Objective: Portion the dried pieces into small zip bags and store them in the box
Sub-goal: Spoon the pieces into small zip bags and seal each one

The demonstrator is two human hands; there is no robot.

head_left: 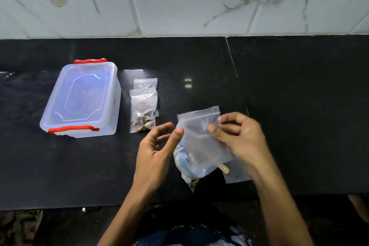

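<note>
We are holding a small clear empty zip bag (201, 136) above the black stone surface (299, 106): our right hand (239, 138) is pinching its upper edge, a narrow grip, while our left hand (157, 146), fingers loosely spread, is touching its left edge with the thumb. Two filled clear zip bags of dark dried pieces (142, 110) are lying beside the lidded clear plastic box with red clips (81, 100), to the left.

One head-worn camera looks steeply down, close over the counter (279, 106); tiled wall (199, 6) beyond.
</note>
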